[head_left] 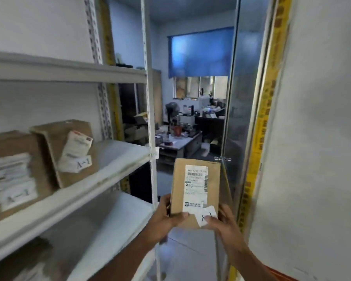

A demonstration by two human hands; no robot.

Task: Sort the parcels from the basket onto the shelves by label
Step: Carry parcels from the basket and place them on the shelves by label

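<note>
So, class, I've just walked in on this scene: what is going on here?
A person is sorting parcels. Both hands hold one brown parcel upright in front of the shelves: the left hand grips its lower left edge, and the right hand pinches its lower right corner beside a white tag that seems to read A-1. Two boxes already stand on the middle shelf, the nearer box and the farther box, both tagged A-1. The held parcel has not yet been shelved.

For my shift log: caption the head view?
Both hands hold an A-1 parcel beside the A-1 shelf.
</note>
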